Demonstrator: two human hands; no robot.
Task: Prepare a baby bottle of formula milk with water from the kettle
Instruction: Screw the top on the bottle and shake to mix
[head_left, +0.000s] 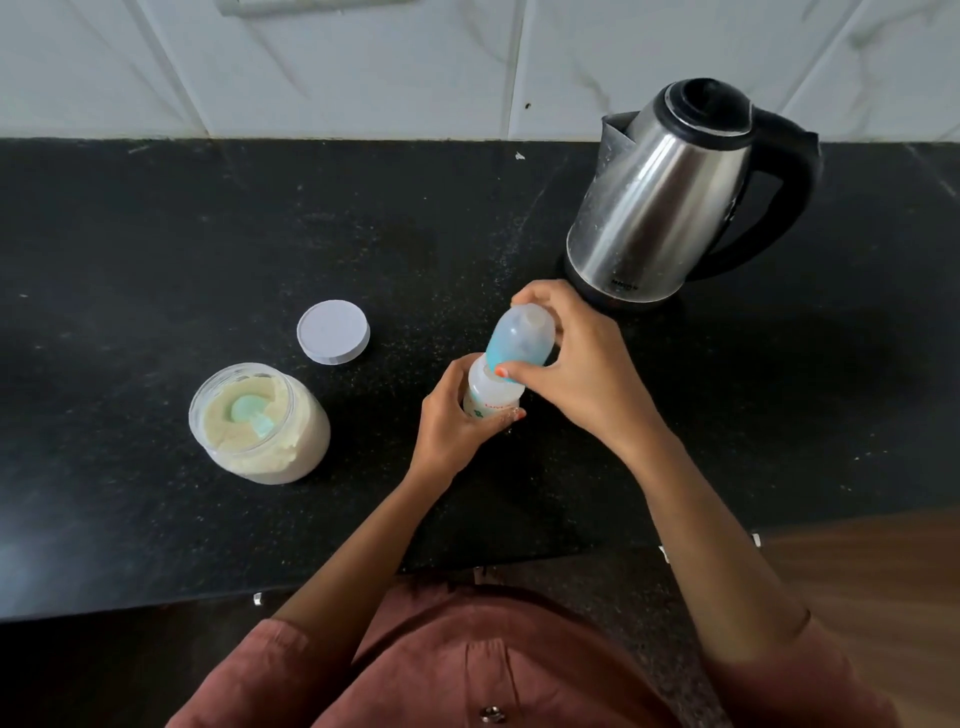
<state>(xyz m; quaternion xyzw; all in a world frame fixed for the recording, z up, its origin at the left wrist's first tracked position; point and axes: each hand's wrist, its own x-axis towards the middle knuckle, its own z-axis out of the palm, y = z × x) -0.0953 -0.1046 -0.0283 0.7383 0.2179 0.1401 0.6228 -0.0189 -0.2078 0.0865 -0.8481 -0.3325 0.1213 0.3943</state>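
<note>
Gripping the baby bottle round its lower body with the left hand, wrapped closed about it, low over the black table; base hidden, so no telling whether resting or lifted. Clasping the bottle's blue-tinted domed cap from above with the right hand, thumb down at the collar. Leaning a little, cap seated on the neck. Impossible to say whether screwing on or off, or what fills the whitish body.

Off to the left: formula jar standing open with powder, green scoop lying in it, white lid set down just behind. Beyond the right hand: steel kettle upright, lid shut.

Judged from this, either early, with opening under way and water and powder to come, or nearly done, with only capping and shaking left. More likely the latter, given the open jar.
</note>
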